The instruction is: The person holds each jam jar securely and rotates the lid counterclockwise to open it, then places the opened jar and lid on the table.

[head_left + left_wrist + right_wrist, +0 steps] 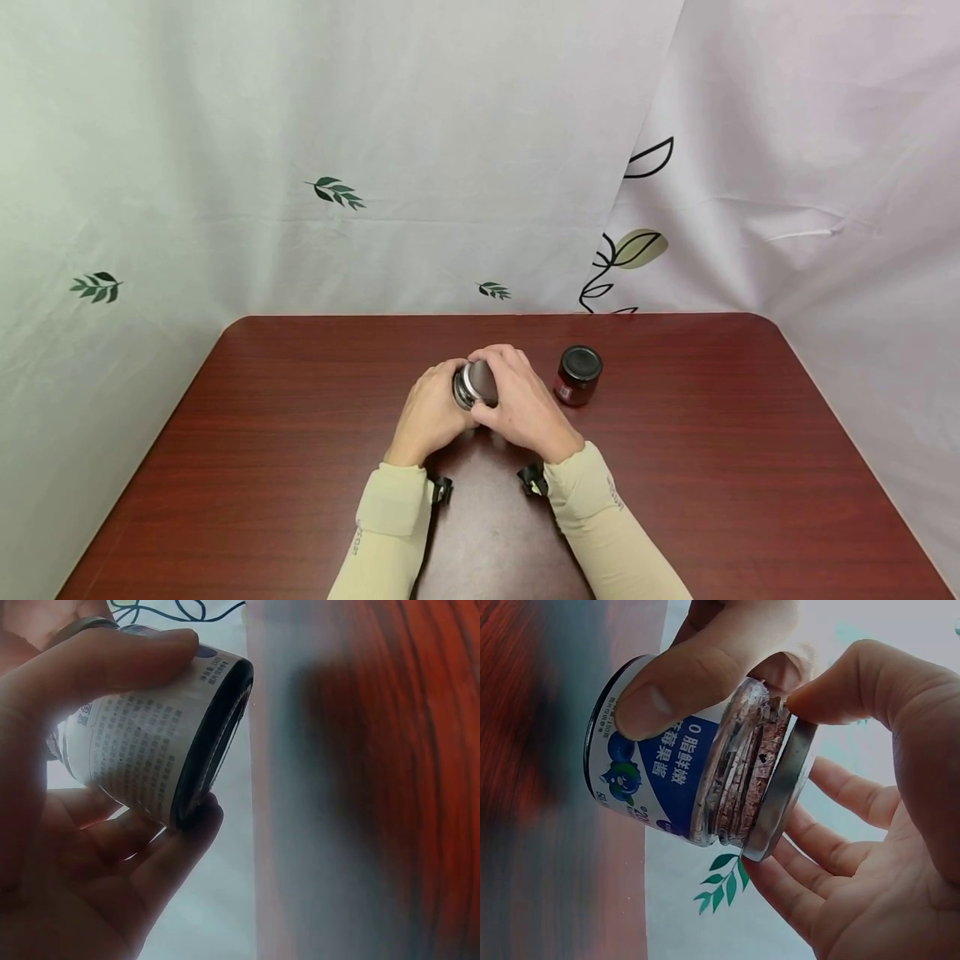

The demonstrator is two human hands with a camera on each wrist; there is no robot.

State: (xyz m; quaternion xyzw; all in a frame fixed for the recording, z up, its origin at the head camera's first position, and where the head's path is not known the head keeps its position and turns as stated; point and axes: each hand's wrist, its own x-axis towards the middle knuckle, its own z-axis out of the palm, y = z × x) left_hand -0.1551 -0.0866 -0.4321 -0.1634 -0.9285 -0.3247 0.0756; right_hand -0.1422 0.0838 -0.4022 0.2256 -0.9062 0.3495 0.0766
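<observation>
Left hand (429, 413): curled around the body of a small glass jar (142, 742), thumb on one side, fingers on the other.
Right hand (523, 404): partly closed, thumb and fingertips gripping opposite sides of the metallic lid (781, 796).
Jar: held between the two hands, tilted, lid end toward the right palm; we note a blue-and-white label (676, 769) with printed characters.
Lid: at the jar's mouth, seemingly a little askew; we cannot tell whether its thread is engaged.
Neck: clear glass; we cannot tell whether the brownish pattern is contents or reflection.
Dark jar (577, 379): near the right hand, to its right, on the tabletop (675, 433), round dark end upward.
Sleeves (393, 504): pale, one behind each hand.
Backdrop (450, 125): whitish leaf-printed cloth, well beyond both hands.
</observation>
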